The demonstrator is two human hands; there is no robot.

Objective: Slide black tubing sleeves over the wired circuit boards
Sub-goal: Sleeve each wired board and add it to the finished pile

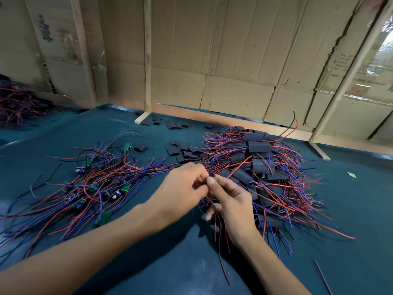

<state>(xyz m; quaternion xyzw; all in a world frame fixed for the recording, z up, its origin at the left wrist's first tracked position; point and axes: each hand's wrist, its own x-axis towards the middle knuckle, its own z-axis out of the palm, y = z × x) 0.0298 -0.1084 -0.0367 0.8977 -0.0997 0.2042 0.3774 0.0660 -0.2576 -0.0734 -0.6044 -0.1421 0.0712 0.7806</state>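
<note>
Both hands meet mid-table over the dark teal mat (212,262). Left hand (180,188) has fingers curled in, tips pinched w/ thumb at a small black piece (211,174) held between the two hands; too small and blurred to tell if it's a sleeve end or part of a board. Right hand (228,201) comes up from below, thumb and forefinger pinched on the same black piece, other fingers loosely bent around a thin bundle of red and black wires (217,226) that hangs down past the wrist toward the near edge. Just right of the hands: big heap of sleeved boards (258,152), black tubing over each, red/blue leads fanning out all round. Left of the hands: spread of bare green circuit boards (125,188) w/ red, blue, black wires tangled, no tubing on them. Behind, between the 2 piles and up near the wall: loose black tubing sleeves (176,149), short cut pieces, scattered flat. Far left corner: another wire heap (19,105), partly out of frame. Cardboard wall (234,60) w/ wood battens at the back.
</note>
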